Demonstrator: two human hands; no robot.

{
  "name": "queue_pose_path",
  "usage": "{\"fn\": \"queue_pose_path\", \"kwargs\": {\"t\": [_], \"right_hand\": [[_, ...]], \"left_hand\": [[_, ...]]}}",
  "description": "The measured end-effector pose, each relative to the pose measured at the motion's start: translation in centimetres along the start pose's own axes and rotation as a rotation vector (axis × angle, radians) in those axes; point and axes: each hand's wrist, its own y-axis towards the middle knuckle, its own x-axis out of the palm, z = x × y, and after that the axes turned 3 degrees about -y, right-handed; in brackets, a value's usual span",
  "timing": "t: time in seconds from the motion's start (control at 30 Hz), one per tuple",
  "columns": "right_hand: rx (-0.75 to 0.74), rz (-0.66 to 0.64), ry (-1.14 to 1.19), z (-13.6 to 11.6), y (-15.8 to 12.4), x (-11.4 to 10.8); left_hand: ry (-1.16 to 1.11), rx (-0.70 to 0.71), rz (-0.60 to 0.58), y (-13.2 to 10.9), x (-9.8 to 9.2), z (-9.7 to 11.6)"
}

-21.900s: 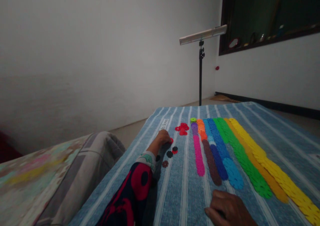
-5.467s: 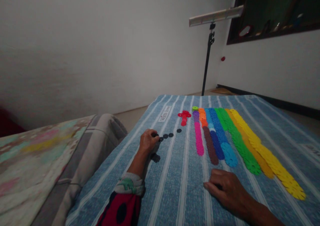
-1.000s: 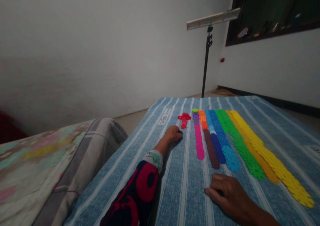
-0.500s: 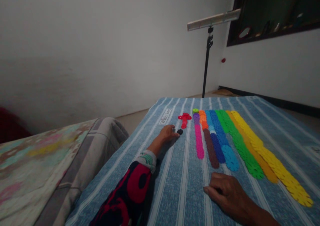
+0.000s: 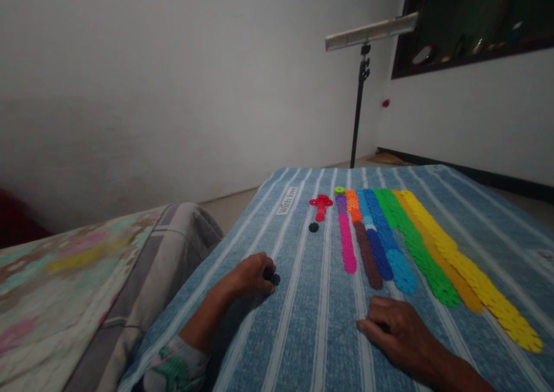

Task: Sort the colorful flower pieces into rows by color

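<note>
My left hand [image 5: 255, 273] is closed, fingertips and thumb pinching a small black notched disc [image 5: 276, 279] just over the striped blue cloth. Farther off lies another black disc [image 5: 313, 227], just below a short cluster of red discs [image 5: 321, 205]. My right hand [image 5: 392, 328] rests curled on the cloth at the near right, with nothing visible in its fingers. Beyond it, overlapping discs form rows by colour: pink [image 5: 347, 247], brown [image 5: 367, 259], dark blue [image 5: 379, 256], light blue [image 5: 401, 272], green [image 5: 422, 259], orange-yellow [image 5: 470, 299] and yellow [image 5: 489, 294].
The striped cloth [image 5: 303, 323] covers the table and bears a "With love" label [image 5: 288, 201]. At the left is a bed-like surface under a floral cover [image 5: 78, 282]. A black stand [image 5: 358, 109] with a long panel rises behind the table, near the wall.
My left hand has drawn back toward me and to the left, now with a black disc in its fingers. The other black disc stays by the red ones. My right hand has hardly moved.
</note>
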Motion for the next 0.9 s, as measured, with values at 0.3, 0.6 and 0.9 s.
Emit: {"fn": "queue_pose_path", "kwargs": {"t": [0.3,0.6,0.9], "right_hand": [[0.007,-0.004,0.01,-0.1,0.1,-0.2],[-0.001,-0.006,0.018,-0.3,0.0,-0.6],[0.004,-0.008,0.007,0.0,0.0,-0.2]], "left_hand": [[0.068,0.075,0.0,0.5,0.2,1.2],[0.027,0.085,-0.045,0.9,0.0,2.8],[0.06,0.142,-0.012,0.5,0.3,3.2]]}}
